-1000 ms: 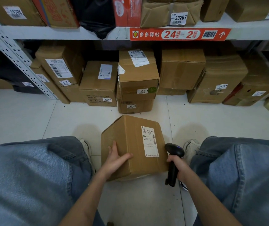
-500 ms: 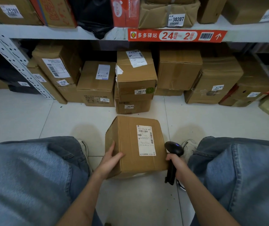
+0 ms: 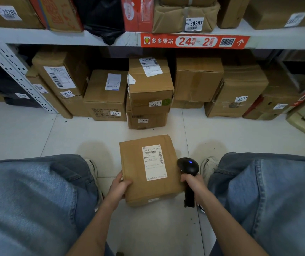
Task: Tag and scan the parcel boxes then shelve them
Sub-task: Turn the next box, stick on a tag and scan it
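One box point(image 3: 133, 163) is in play, lying on the floor point(image 3: 74, 137) between your knees, well apart from the shelf point(image 3: 55, 36). At its near left corner your left hand point(image 3: 119, 185) grips it, thumb on the top face and fingers curled round the side. In the middle of the top face the label point(image 3: 154, 162) faces up at you with nothing over it. On the near side face a small white sticker point(image 3: 152, 200) shows, too blurred for me to say whether it is the numbered tag. Just beside the box's right edge is the scanner point(image 3: 187, 166), a blue light lit on its head, and your right hand point(image 3: 192, 183) is wrapped round its handle. The head looks aimed forward past the label, not down at it. So I judge you are at the scan step for this parcel. I cannot tell whether the tag is on, and shelving is not yet done. Under the shelf, the stored boxes point(image 3: 107, 95) carry number tags from 27107 on the left to 31101 on the right. Those look finished to me, so this one parcel is what the view shows as left.
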